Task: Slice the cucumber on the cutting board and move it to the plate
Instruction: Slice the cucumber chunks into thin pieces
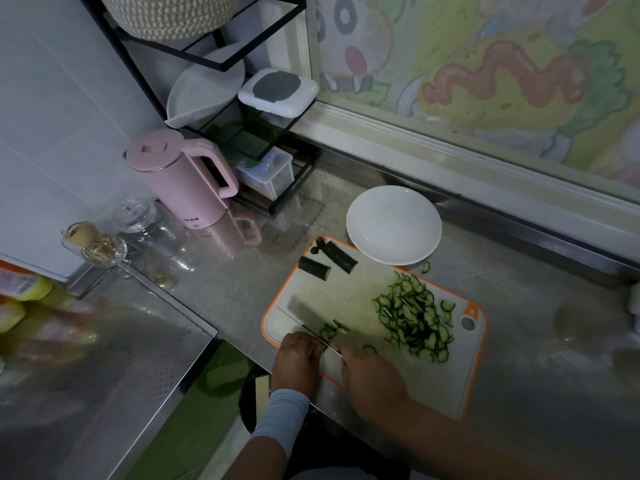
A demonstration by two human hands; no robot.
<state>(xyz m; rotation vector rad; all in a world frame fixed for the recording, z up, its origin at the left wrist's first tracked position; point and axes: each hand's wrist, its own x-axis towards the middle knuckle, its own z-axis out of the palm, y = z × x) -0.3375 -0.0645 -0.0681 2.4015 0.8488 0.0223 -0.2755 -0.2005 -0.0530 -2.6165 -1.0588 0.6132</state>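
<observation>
On cutting board [346, 292]: right hand [374, 375] grips knife [304, 322].

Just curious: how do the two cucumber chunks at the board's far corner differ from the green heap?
The chunks are thick, dark, uncut lengths; the heap is thin, pale-centred slices. The chunks lie separately; the heap is piled together. Both rest on the cutting board, not the plate.

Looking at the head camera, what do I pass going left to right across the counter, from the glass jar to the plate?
clear glass jar with lid → pink electric kettle → short dark green cucumber piece → round white plate
</observation>
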